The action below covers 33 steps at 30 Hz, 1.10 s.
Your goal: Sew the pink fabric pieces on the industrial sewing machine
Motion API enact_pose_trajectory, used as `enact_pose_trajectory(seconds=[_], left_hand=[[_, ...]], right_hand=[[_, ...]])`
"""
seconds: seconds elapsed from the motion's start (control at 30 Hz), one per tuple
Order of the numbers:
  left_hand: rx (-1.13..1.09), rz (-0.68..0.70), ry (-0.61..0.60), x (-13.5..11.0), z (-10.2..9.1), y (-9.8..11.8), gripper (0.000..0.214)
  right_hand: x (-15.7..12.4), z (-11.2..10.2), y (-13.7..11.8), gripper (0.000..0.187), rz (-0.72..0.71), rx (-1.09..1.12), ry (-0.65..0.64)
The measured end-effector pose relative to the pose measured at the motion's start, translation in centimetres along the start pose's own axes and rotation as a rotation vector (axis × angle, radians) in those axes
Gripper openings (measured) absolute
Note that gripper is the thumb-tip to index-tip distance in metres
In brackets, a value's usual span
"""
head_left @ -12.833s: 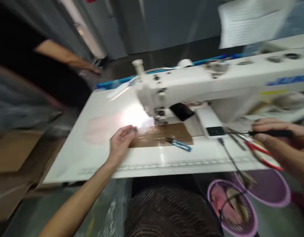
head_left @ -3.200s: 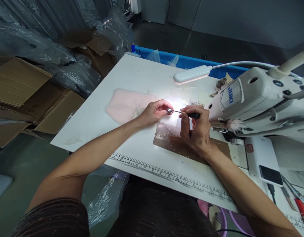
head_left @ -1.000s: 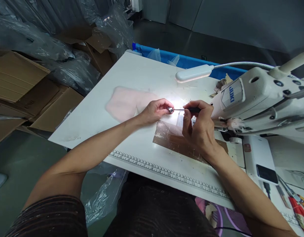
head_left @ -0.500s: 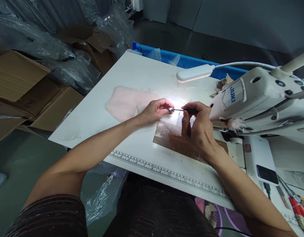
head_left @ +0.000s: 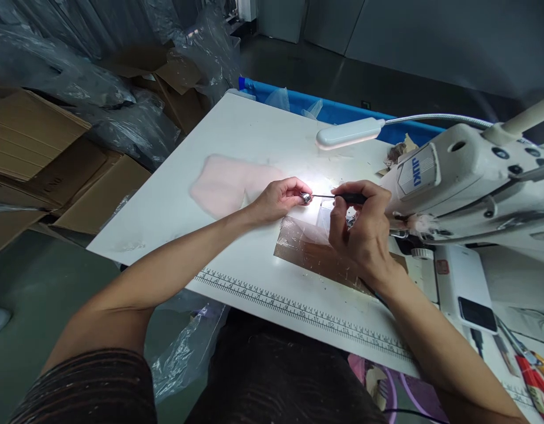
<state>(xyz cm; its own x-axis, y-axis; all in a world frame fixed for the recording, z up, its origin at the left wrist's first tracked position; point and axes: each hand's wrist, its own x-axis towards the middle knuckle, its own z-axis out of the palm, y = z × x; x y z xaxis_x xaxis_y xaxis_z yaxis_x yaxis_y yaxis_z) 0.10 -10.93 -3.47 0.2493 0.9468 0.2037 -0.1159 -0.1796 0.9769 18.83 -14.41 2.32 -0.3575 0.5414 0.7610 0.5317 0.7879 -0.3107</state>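
My left hand (head_left: 278, 200) pinches a small shiny metal part (head_left: 305, 198) under the lamp's glare above the white table (head_left: 236, 132). My right hand (head_left: 358, 229) grips a thin screwdriver with a black handle (head_left: 350, 198). Its slim shaft runs level to the left and its tip meets the metal part. Both hands hover just left of the white sewing machine head (head_left: 453, 176). Beneath them lies a brown taped patch (head_left: 307, 250) on the table.
A gooseneck lamp (head_left: 345, 132) shines over the hands. A pale pink patch (head_left: 223, 182) marks the table to the left, and a printed ruler (head_left: 298, 307) runs along the front edge. Cardboard boxes (head_left: 37, 153) and plastic wrap stand at the left. Red-handled tools (head_left: 534, 377) lie at the far right.
My right hand has turned slightly around the screwdriver handle, fingers shifting to the right. The left hand and the metal part stay in place.
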Motion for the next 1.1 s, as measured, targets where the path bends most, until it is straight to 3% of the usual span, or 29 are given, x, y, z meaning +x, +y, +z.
enact_pose_trajectory(seconds=[0.2,0.33,0.43,0.53,0.63,0.7,0.87,0.97,1.1], left_hand=[[-0.088,-0.047,-0.034,-0.4,-0.2,1.5,0.024],[-0.211,-0.126,-0.012,-0.4,-0.3,2.8,0.026],[-0.224,-0.137,-0.007,-0.3,-0.2,2.9,0.037],[-0.149,-0.127,-0.011,-0.2,-0.2,2.6,0.033],[-0.094,-0.150,0.067,-0.1,-0.4,2.3,0.022],[-0.090,-0.173,0.099,-0.1,-0.5,2.2,0.018],[-0.064,-0.126,-0.037,-0.4,0.0,1.8,0.025],[-0.043,-0.079,-0.040,-0.5,0.3,1.1,0.031],[-0.019,-0.059,-0.026,-0.4,0.2,0.6,0.022]], right_hand=[[-0.7,0.5,-0.1,0.027,0.205,0.110,0.090],[-1.4,1.2,0.4,0.030,0.221,0.143,0.131],[-1.5,1.5,0.5,0.031,0.197,0.180,0.125],[-0.8,1.1,0.0,0.032,0.104,0.221,0.114],[0.6,0.1,-1.1,0.036,-0.082,0.299,0.290],[1.3,-0.6,-1.6,0.037,-0.126,0.304,0.381],[0.7,-0.2,-0.9,0.037,-0.013,0.176,0.227],[-0.4,1.0,0.2,0.034,0.055,0.142,0.189],[-1.3,2.0,1.1,0.029,0.078,0.163,0.157]])
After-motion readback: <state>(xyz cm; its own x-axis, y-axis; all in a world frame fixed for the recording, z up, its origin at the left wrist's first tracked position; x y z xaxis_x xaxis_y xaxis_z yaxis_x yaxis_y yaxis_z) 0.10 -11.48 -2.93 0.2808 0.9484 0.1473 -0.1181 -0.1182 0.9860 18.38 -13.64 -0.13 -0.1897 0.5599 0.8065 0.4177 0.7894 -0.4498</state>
